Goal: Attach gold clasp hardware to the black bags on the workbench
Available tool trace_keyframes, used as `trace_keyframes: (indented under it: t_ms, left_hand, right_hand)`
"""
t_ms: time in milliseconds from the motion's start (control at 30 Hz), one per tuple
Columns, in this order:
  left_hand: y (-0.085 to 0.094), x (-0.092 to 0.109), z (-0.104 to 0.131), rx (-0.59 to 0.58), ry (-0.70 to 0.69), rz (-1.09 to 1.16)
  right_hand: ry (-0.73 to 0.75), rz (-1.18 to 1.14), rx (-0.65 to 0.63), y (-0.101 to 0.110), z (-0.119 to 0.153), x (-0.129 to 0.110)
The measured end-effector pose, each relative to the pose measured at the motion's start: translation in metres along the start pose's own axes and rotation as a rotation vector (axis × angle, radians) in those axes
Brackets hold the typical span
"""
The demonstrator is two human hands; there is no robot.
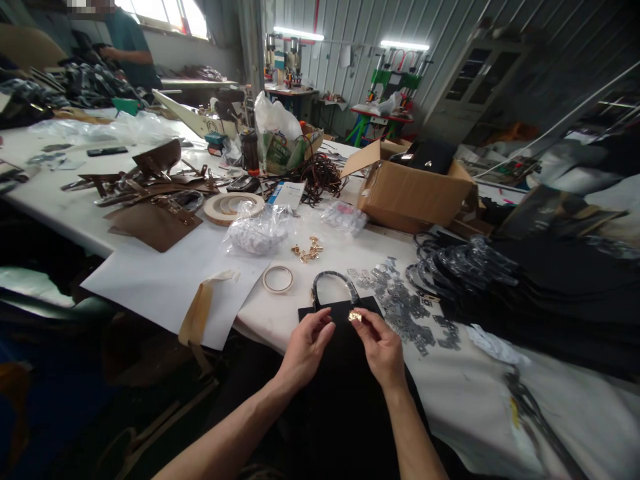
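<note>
My right hand (384, 347) pinches a small gold metal clasp piece (355, 316) between thumb and fingers. Left of it, my left hand (307, 343) hovers with the thumb and fingertips apart and nothing seen between them. Under both hands lies a black bag panel (345, 387), reaching over the table edge toward me. Its curved black handle (336, 275), partly wrapped in clear film, rises at the far end. Several gold fittings (309, 250) lie farther back, and many flat grey metal plates (403, 303) are scattered to the right.
A roll of tape (278, 280) and bagged white parts (257, 233) lie beyond my left hand. Black panels with wrapped handles (465, 263) are stacked at right, behind them a cardboard box (417, 193). Brown leather pieces (155, 223) lie left. A person (131, 47) stands far left.
</note>
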State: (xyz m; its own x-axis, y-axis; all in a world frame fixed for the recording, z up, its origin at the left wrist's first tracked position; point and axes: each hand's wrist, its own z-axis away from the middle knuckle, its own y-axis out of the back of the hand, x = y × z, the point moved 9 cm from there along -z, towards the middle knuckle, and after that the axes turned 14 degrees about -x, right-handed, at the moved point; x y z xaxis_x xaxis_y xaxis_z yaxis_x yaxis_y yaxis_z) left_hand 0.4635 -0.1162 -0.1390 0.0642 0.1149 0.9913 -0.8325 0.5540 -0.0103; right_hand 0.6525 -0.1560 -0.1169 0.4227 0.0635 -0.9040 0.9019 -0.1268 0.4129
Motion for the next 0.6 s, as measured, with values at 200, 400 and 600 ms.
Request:
trace_keyframes:
  t_ms: [200, 400, 600]
  left_hand:
    - [0.04, -0.008, 0.028, 0.284, 0.046, 0.077]
    - [0.044, -0.014, 0.029, 0.259, 0.185, 0.287]
    - [0.042, -0.017, 0.021, 0.256, 0.283, 0.404]
  right_hand:
    - [0.07, 0.2, -0.237, 0.012, -0.029, 0.017]
    - [0.138, 0.23, -0.286, -0.002, -0.034, 0.023]
    - [0.239, 0.267, -0.252, -0.002, -0.032, 0.022]
